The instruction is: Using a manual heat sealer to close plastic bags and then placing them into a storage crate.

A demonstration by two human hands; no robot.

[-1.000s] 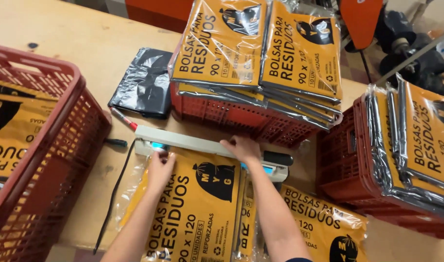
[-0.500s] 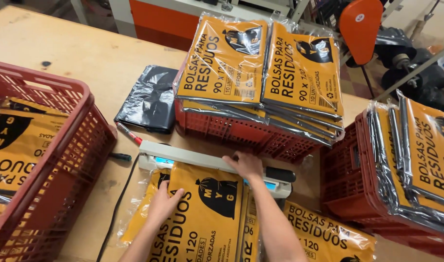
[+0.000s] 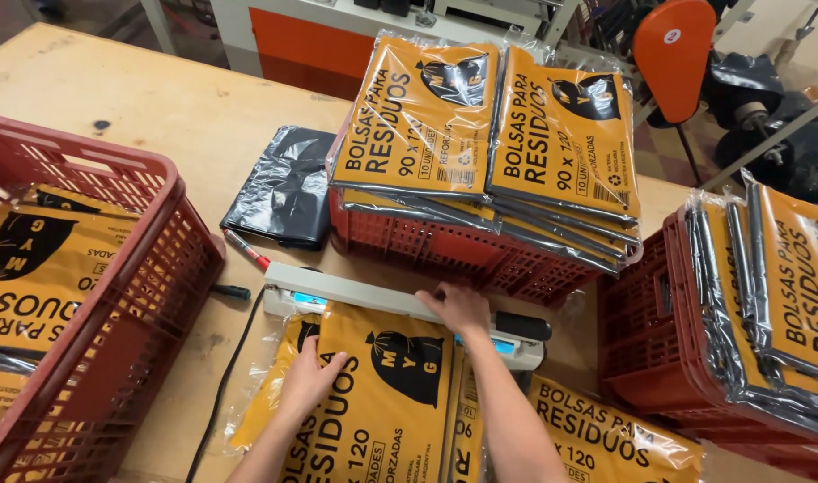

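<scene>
My left hand (image 3: 309,379) lies flat on a yellow packet of bin bags (image 3: 382,402) in clear plastic, near its left edge. The packet's top end sits under the arm of a white heat sealer (image 3: 364,298) on the wooden table. My right hand (image 3: 461,309) presses down on the sealer's arm, fingers spread over it. A second yellow packet (image 3: 606,438) lies to the right of my right forearm.
A red crate (image 3: 114,295) with yellow packets stands at the left. Another red crate (image 3: 462,246) behind the sealer carries stacked packets, and a third (image 3: 659,340) stands at the right. Folded black bags (image 3: 288,188) and a red pen (image 3: 246,249) lie nearby. The sealer's black cable (image 3: 221,385) runs down the table.
My left hand has slid down the packet, away from the sealer arm. My right hand stays on the arm. The view has shifted slightly.
</scene>
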